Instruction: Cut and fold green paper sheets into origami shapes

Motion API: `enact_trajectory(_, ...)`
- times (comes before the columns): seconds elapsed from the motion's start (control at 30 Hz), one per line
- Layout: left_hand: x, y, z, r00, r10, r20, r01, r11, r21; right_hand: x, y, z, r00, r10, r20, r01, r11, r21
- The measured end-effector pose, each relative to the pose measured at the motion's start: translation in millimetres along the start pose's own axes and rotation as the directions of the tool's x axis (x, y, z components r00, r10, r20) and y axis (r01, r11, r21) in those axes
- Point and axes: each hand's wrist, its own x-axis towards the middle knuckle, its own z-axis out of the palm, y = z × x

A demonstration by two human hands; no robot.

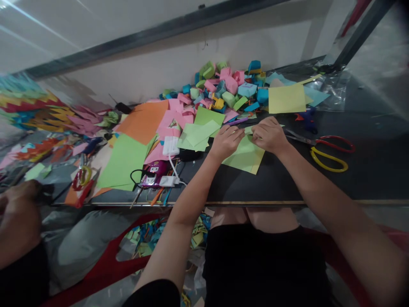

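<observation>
A light green paper sheet (245,157) lies on the dark table (287,183) in front of me. My left hand (226,140) and my right hand (270,135) rest on its far edge, knuckles up, fingers curled and pinching the paper's folded edge between them. The fingertips meet near the middle of the sheet. Just left of my left hand lies a stack of more green sheets (198,135).
A heap of folded coloured paper boxes (223,87) sits at the back. A yellow sheet (286,99) and red-and-yellow scissors (329,151) lie to the right. Orange, green and pink sheets, a charger cable (172,164) and a purple device lie left. Another person's hand (15,209) is at far left.
</observation>
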Motion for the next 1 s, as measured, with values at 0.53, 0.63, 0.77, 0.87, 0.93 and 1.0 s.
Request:
enact_trajectory(0.53, -8.4, -23.9, -5.9, 0.983, -0.03, -0.184, 0.04, 0.998, 0.055, -14.2, 33.4, -10.4, 0.965, 0.26, 0.018, -0.259, 0.965, -0.035)
enact_trajectory(0.63, -8.6, -24.0, -6.5, 0.98, -0.053, -0.193, 0.062, 0.997, 0.04, -15.2, 36.7, -15.2, 0.948, 0.317, 0.03, -0.314, 0.947, -0.064)
enact_trajectory(0.77, -11.0, -26.8, -5.7, 0.97, -0.117, -0.214, 0.12, 0.993, 0.004, -20.0, 52.6, -22.3, 0.878, 0.476, -0.059, -0.479, 0.867, -0.137)
enact_trajectory(0.87, -14.0, -29.7, -3.9, 0.938, -0.193, -0.289, 0.2, 0.98, -0.004, -23.6, 69.4, -27.7, 0.728, 0.623, -0.285, -0.67, 0.735, -0.103)
enact_trajectory(0.93, -15.5, -29.4, -2.4, 0.913, -0.236, -0.332, 0.253, 0.968, 0.006, -22.7, 72.4, -27.6, 0.611, 0.696, -0.377, -0.744, 0.667, 0.027)
enact_trajectory(1.0, -15.8, -25.6, -0.7, 0.91, -0.248, -0.333, 0.27, 0.963, 0.02, -17.4, 61.9, -21.7, 0.512, 0.782, -0.355, -0.757, 0.606, 0.243)
